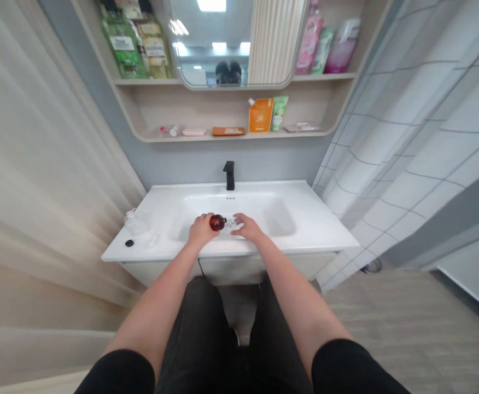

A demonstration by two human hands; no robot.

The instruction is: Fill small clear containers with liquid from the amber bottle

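Bimanual hold over a white, rectangular sink basin (279,216), as I view it remotely via the head cam. The L hand (202,230) is closed round a glossy brown, round-bodied bottle w/ a dark neck (216,222); the R hand (245,226) has thumb & fingers curved round a small, clear, see-through item (231,221), which I read as gripped, tho' its exact shape is too small for me to tell. The bottle lies tipped on its side, neck toward the clear item; I judge this brings the two close, w/ the basin beneath prob. serving to catch drips. I can't tell whether they touch. The matte black, angular faucet (230,176) stands behind, well apart from both hands.

Containers: the brown bottle's fill level is not discernible to me. On the L end of the white, smooth countertop (321,232) stands a clear, transparent bottle (136,224), contents likewise uncertain; a small black, round disc (129,243) lies near it, poss. a cap. On the shelf above, an orange, flat pouch w/ a white spout (261,115) stands beside a pale green, soft-looking tube (279,112); both are opaque. Upper L, a green, tall bottle (125,52) shows green thru its wall, prob. liquid.
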